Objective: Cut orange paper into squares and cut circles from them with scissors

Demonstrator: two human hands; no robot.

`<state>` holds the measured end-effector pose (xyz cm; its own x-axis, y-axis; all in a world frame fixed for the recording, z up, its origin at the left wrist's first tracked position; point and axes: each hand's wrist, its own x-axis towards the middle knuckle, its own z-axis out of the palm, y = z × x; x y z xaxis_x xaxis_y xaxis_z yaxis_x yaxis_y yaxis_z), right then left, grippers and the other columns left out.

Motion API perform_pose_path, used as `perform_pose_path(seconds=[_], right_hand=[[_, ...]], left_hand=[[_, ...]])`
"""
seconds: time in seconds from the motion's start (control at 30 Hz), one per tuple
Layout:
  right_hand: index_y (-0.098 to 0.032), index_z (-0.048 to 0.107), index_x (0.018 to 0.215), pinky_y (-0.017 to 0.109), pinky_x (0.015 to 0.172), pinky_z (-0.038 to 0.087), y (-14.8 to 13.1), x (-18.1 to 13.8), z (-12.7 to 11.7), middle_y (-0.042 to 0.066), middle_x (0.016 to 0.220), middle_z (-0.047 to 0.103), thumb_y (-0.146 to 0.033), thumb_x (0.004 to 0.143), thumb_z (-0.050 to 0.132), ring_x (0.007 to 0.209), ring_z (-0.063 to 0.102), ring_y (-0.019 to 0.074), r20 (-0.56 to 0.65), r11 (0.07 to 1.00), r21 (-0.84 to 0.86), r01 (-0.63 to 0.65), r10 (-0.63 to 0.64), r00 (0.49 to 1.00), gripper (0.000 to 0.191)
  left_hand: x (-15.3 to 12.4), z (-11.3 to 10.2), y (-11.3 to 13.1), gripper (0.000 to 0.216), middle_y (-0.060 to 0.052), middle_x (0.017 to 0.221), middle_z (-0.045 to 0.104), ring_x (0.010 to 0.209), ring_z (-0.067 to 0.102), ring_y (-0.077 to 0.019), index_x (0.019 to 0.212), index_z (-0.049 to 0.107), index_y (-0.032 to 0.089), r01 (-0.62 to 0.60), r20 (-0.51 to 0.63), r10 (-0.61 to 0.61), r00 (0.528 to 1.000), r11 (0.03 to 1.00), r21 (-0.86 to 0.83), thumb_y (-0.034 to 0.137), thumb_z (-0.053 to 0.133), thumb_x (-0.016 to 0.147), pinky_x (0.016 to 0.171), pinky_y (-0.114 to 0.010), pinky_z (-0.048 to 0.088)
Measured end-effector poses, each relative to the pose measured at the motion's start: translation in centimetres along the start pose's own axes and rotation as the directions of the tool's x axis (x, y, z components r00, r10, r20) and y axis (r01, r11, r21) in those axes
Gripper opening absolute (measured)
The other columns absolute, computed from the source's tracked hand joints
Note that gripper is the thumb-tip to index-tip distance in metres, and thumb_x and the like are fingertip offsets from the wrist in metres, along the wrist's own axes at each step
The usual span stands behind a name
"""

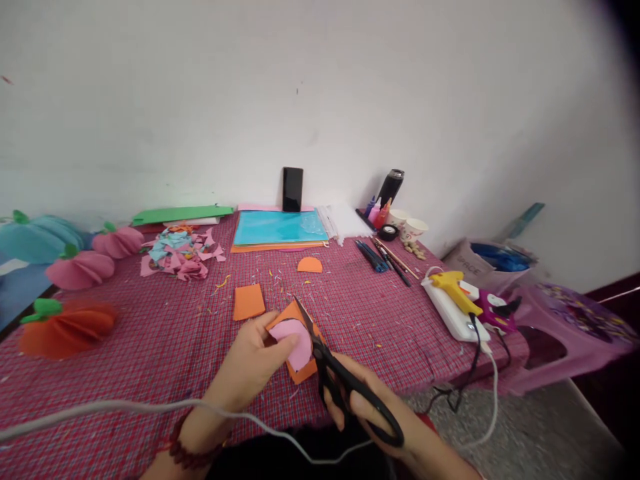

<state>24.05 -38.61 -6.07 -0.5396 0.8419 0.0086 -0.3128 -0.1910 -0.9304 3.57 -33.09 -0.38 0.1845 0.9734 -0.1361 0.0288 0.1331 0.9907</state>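
My left hand (pixel 260 357) pinches an orange sheet of paper (pixel 299 375) together with a pink rounded paper piece (pixel 295 339) lying on top of it, thumb over the pink. In my right hand (pixel 367 393) are black-handled scissors (pixel 330 367), their blades angled up and left across the orange paper beside the pink edge. Just beyond my left fingers lies an orange paper square (pixel 249 303). Farther off rests an orange half-round cutout (pixel 310 265).
Paper pumpkins (pixel 70 327) stand at the left near a scrap pile (pixel 183 252). A phone (pixel 293 189) leans on the wall behind a blue folder (pixel 275 228). Rightward are brushes (pixel 395 262), a yellow glue gun (pixel 456 291) and a power strip (pixel 450 310). A white cable (pixel 150 404) crosses in front.
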Motion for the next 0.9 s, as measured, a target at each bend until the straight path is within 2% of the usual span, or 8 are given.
perform_pose_path(seconds=[0.23, 0.4, 0.5, 0.6, 0.7, 0.9], right_hand=[[-0.013, 0.055, 0.127, 0.021, 0.049, 0.026, 0.0, 0.0, 0.6, -0.003, 0.067, 0.047, -0.069, 0.076, 0.065, 0.053, 0.036, 0.0072, -0.034, 0.999, -0.012, 0.052, -0.052, 0.998, 0.076], [-0.013, 0.057, 0.121, 0.021, 0.045, 0.021, -0.2, 0.1, 1.1, -0.006, 0.061, 0.042, -0.069, 0.076, 0.064, 0.049, 0.031, 0.0063, -0.059, 0.997, 0.006, 0.074, -0.073, 0.996, 0.072], [-0.014, 0.061, 0.113, 0.020, 0.044, 0.021, -0.3, 0.0, 1.2, -0.006, 0.062, 0.041, -0.069, 0.074, 0.067, 0.048, 0.030, 0.0054, -0.056, 0.997, 0.028, 0.074, -0.073, 0.996, 0.067], [-0.014, 0.063, 0.107, 0.020, 0.043, 0.020, -0.4, -0.1, 1.1, -0.006, 0.060, 0.041, -0.069, 0.072, 0.068, 0.047, 0.028, 0.0047, -0.059, 0.997, 0.042, 0.072, -0.069, 0.996, 0.066], [-0.014, 0.062, 0.112, 0.019, 0.042, 0.020, -0.4, -0.3, 1.1, -0.007, 0.060, 0.041, -0.068, 0.073, 0.069, 0.046, 0.028, 0.0040, -0.071, 0.996, 0.057, 0.070, -0.066, 0.995, 0.067], [-0.015, 0.063, 0.115, 0.016, 0.040, 0.021, -0.4, -0.5, 1.2, -0.007, 0.060, 0.041, -0.063, 0.074, 0.071, 0.043, 0.027, 0.0021, -0.076, 0.994, 0.081, 0.068, -0.062, 0.995, 0.063]], left_hand=[[0.0, 0.0, -0.3, 0.018, 0.000, 0.074, 0.069, 0.067, 0.061, -0.0127, 0.083, 0.066, 0.014, 0.034, 0.019, -0.033, 0.999, 0.997, -0.062, 0.023, 0.070, 0.068, 0.065, -0.022, 0.048], [0.0, 0.3, -0.5, 0.018, 0.000, 0.072, 0.069, 0.065, 0.060, -0.0109, 0.081, 0.068, 0.015, 0.034, 0.084, -0.012, 0.996, 0.961, -0.276, 0.022, 0.075, 0.067, 0.063, -0.020, 0.048], [-0.1, 0.3, -0.6, 0.016, 0.000, 0.069, 0.067, 0.059, 0.057, -0.0095, 0.079, 0.070, 0.014, 0.057, 0.132, -0.012, 0.991, 0.937, -0.343, 0.022, 0.077, 0.067, 0.059, -0.019, 0.047], [-0.1, 0.0, -0.5, 0.012, 0.000, 0.065, 0.066, 0.056, 0.055, -0.0085, 0.075, 0.071, 0.014, 0.062, 0.174, 0.002, 0.985, 0.931, -0.361, 0.022, 0.076, 0.069, 0.056, -0.018, 0.045], [0.0, -0.1, -0.2, 0.010, 0.000, 0.064, 0.065, 0.056, 0.055, -0.0084, 0.070, 0.070, 0.014, 0.056, 0.187, 0.013, 0.982, 0.932, -0.358, 0.021, 0.076, 0.068, 0.056, -0.018, 0.045], [0.3, -0.2, 0.1, 0.010, 0.000, 0.065, 0.067, 0.057, 0.057, -0.0091, 0.072, 0.071, 0.015, 0.071, 0.178, -0.013, 0.984, 0.942, -0.328, 0.019, 0.077, 0.066, 0.056, -0.018, 0.045]])
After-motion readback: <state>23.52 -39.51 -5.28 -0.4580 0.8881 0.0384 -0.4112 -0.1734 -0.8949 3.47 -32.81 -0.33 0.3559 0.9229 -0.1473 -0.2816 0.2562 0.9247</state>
